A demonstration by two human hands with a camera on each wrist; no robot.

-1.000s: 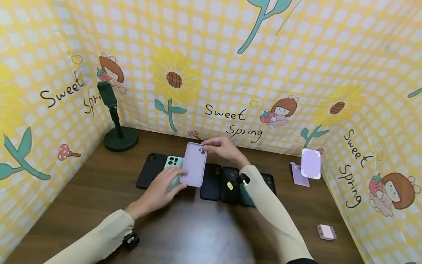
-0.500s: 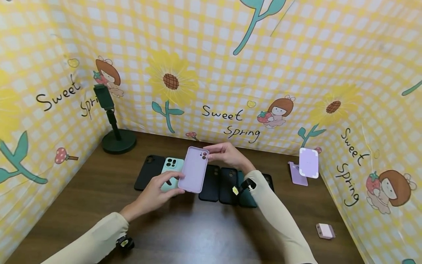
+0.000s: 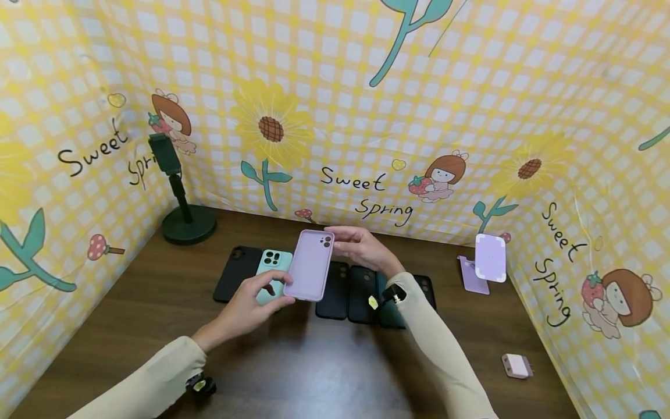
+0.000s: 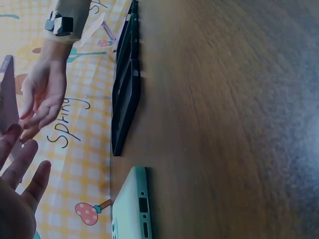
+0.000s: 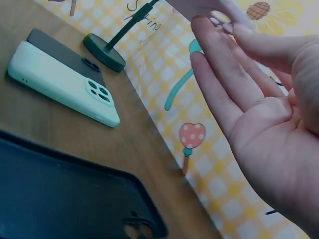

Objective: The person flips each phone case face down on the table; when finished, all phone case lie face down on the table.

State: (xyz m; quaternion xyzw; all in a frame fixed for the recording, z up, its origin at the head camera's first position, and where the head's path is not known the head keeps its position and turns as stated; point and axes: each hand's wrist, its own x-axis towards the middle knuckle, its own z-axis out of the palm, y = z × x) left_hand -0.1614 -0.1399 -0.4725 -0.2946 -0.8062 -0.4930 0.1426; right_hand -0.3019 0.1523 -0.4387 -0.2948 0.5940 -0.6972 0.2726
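Both hands hold a lavender phone case (image 3: 310,265) above the row of cases, its hollow inner side facing me and its camera cutouts at the upper right. My left hand (image 3: 246,305) pinches the lower left edge between thumb and finger. At the camera-cutout corner, my right hand (image 3: 363,247) pinches with thumb and fingers, as the right wrist view shows too. Behind the left hand lies a mint green phone case (image 3: 280,259), back up. To its left is a black phone case (image 3: 237,276). Whether either contains a phone, I cannot tell.
Right of the lavender case lie a black case (image 3: 332,297), another dark case (image 3: 361,299), a teal case (image 3: 389,314) and a dark case (image 3: 426,288). A green stand (image 3: 188,224) is at back left. A lavender stand (image 3: 490,259) and a charger (image 3: 516,366) are on the right.
The left hand has shifted to the lower left, uncovering more of the mint case. The lavender case dipped, then rose slightly with the right hand. The head view also shifted a little.
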